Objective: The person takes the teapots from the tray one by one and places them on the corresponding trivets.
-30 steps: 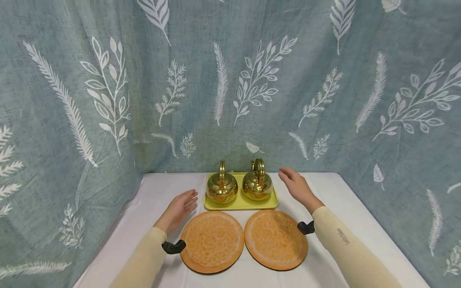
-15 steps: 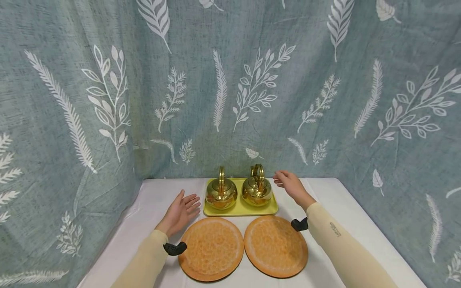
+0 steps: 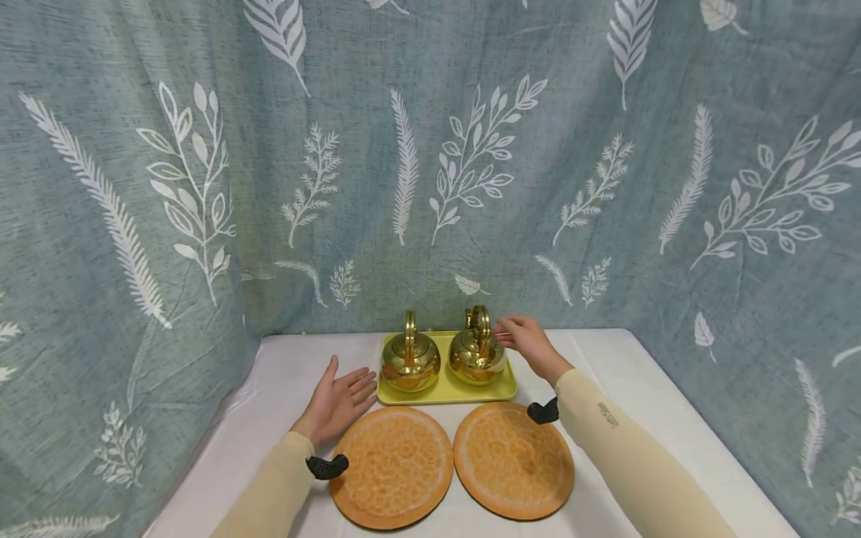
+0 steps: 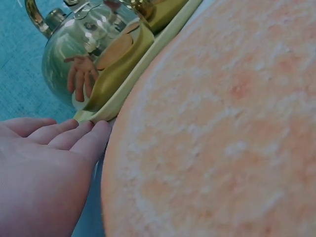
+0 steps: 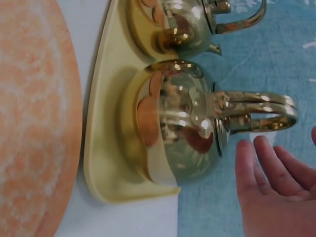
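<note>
Two shiny gold teapots stand side by side on a yellow tray. My right hand is beside the right teapot, fingers extended toward its upright handle. In the right wrist view the fingertips show just short of that handle, holding nothing. My left hand has its palm turned up and inward, fingers spread, to the left of the tray. In the left wrist view its fingertips are right at the tray's rim, below the left teapot.
In front of the tray lie two round mats patterned like flatbread, a left mat and a right mat. A white cloth covers the table. A blue-green leaf-print curtain closes off the back and sides.
My right hand has moved left, closer to the right teapot's handle. The left hand has turned its palm upward and spread its fingers. Teapots and mats stay put.
</note>
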Demonstrator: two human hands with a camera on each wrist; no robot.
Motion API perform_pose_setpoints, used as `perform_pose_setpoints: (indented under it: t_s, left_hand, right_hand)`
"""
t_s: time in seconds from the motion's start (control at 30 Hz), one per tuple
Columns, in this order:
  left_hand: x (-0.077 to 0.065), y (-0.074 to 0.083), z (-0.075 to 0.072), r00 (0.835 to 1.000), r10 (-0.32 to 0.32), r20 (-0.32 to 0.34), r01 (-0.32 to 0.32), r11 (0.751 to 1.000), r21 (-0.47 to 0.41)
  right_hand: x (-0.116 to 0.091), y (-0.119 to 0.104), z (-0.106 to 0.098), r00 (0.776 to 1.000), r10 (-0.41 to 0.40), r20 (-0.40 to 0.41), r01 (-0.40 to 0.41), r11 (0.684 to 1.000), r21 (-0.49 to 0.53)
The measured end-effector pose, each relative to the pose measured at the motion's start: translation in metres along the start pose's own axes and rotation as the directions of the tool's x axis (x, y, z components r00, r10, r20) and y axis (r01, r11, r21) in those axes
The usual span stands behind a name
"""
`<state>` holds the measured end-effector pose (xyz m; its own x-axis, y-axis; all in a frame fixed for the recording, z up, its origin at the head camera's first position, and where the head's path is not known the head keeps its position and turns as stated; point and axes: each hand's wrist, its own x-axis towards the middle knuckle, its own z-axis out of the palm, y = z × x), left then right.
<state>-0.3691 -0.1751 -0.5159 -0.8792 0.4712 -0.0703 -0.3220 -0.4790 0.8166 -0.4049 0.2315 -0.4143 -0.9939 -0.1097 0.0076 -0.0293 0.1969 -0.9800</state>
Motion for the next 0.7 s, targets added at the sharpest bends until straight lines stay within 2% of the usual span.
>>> perform_pose_setpoints:
  t_s: [0.23, 0.7]
  left_hand:
    - [0.004, -0.003, 0.001, 0.999, -0.017, 0.03, 0.015, 0.998, 0.058]
    - [0.003, -0.008, -0.003, 0.998, -0.023, 0.051, 0.013, 0.984, 0.177]
  right_hand:
    - [0.004, 0.001, 0.007, 0.999, -0.001, 0.038, 0.0, 1.0, 0.03]
    - [0.011, -0.004, 0.012, 0.998, 0.036, 0.041, -0.04, 0.996, 0.079]
